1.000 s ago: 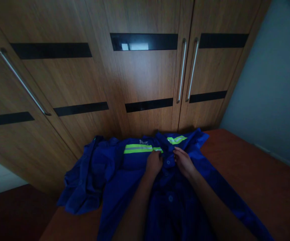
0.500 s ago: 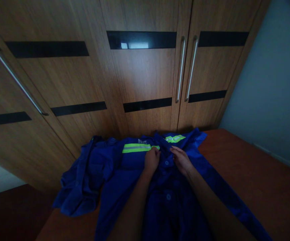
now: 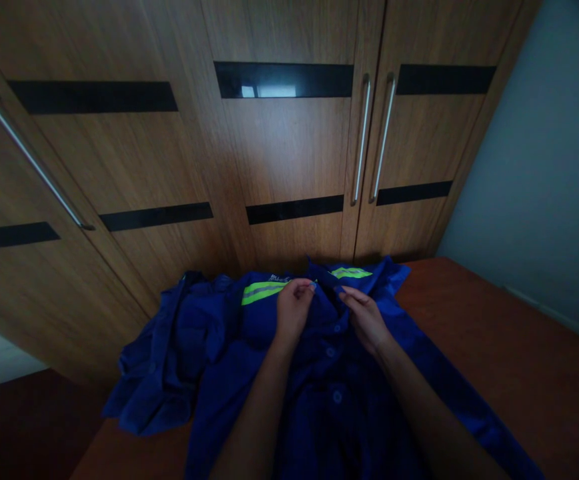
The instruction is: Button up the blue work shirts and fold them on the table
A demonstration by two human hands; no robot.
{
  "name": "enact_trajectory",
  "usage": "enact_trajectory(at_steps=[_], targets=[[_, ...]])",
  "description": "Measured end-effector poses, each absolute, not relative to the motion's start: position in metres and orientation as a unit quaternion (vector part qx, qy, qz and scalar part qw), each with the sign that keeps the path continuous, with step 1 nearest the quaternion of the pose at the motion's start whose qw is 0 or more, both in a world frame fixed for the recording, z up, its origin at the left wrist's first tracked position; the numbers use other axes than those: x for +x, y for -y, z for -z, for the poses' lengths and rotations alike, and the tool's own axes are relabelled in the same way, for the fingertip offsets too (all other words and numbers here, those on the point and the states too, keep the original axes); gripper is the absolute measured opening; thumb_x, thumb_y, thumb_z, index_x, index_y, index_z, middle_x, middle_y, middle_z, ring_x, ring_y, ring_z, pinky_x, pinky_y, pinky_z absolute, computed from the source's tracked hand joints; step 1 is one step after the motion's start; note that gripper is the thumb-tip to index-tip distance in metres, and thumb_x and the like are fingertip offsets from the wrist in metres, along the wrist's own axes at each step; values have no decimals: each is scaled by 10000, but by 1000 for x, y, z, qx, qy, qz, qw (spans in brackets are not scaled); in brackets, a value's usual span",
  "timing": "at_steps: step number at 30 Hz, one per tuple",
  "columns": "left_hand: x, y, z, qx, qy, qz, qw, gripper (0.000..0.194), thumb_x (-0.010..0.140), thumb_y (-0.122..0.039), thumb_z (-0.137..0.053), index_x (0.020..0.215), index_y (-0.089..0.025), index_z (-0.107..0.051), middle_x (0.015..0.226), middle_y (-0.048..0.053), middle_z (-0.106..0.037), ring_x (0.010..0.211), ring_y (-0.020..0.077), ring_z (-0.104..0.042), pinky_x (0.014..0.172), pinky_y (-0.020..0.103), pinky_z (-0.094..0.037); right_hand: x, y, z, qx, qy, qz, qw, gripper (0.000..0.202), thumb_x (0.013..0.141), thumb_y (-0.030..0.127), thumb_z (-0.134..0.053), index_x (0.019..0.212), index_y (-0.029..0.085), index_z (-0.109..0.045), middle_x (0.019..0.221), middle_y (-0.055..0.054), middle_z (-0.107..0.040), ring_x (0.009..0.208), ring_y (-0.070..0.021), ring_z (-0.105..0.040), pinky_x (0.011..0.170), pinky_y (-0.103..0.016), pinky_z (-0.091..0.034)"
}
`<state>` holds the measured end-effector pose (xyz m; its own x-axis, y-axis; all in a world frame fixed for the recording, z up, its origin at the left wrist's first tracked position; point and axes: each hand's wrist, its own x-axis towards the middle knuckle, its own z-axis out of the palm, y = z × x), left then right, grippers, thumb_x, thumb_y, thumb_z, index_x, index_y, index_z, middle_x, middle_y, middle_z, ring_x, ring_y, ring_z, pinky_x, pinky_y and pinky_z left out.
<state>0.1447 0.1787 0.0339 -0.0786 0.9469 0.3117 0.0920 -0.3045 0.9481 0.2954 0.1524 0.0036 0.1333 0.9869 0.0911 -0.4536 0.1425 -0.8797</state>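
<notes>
Head view. A blue work shirt (image 3: 249, 373) of soft woven cloth lies front-up on a smooth reddish-brown worktop (image 3: 494, 347), its far edge against the wardrobe (image 3: 279, 153). Two matte yellow-green reflective bands with grey centres cross the chest, one (image 3: 262, 291) left of the placket and one (image 3: 350, 272) to the right. Round blue buttons (image 3: 337, 397) run down the middle. The left sleeve is bunched in rumpled folds over the worktop's left edge.

The left hand (image 3: 292, 312) is curled and pinches the shirt's edge near the collar between thumb and fingertips. The right hand (image 3: 367, 317) rests on the opposite edge with its fingers narrowed on the cloth; in the dim light its grip seems a pinch too. Both forearms lie over the shirt's lower front and hide part of it.

The wardrobe is wood-grained, with glossy black inlay strips and long brushed-metal bar handles (image 3: 362, 140). A plain pale wall (image 3: 544, 187) stands to the right.
</notes>
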Motion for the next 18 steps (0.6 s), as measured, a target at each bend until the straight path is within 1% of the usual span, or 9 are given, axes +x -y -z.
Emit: enact_trajectory(at_steps=[4,7,13,15,18], targets=[[150,-176,-34,611,-435,-558,355,101,747,-229,-621,821,-186,-675,743,25,-677,694,152,-616,651,237,-465,294,-149,-8,-337,389,-543,664,290,667,356,-769,923,231,-717,793,-1,-705,760,-169,-628,757,-313,-488],[153,-174,-30,644,-422,-539,341,99,752,-185,-603,800,-192,-689,758,24,-689,704,156,-628,658,239,-473,291,-148,-6,-351,415,-505,671,314,648,360,-776,925,224,-720,773,4,-684,728,-159,-603,726,-304,-482],[150,-175,-25,667,-427,-528,307,103,764,-166,-606,792,-191,-702,806,28,-696,775,166,-632,725,264,-479,286,-154,7,-410,467,-417,663,326,626,343,-761,913,193,-720,657,34,-581,597,-112,-513,571,-247,-426],[148,-176,-24,669,-430,-525,303,101,771,-177,-606,797,-192,-703,813,28,-694,764,164,-635,712,264,-487,284,-156,11,-420,485,-394,659,300,639,331,-740,903,190,-718,624,45,-539,563,-98,-483,538,-233,-402],[146,-177,-21,671,-429,-517,313,122,798,-198,-577,821,-181,-696,775,23,-694,659,147,-640,625,248,-497,283,-157,14,-431,504,-376,647,285,654,330,-709,900,186,-707,603,52,-508,537,-93,-461,523,-231,-388]])
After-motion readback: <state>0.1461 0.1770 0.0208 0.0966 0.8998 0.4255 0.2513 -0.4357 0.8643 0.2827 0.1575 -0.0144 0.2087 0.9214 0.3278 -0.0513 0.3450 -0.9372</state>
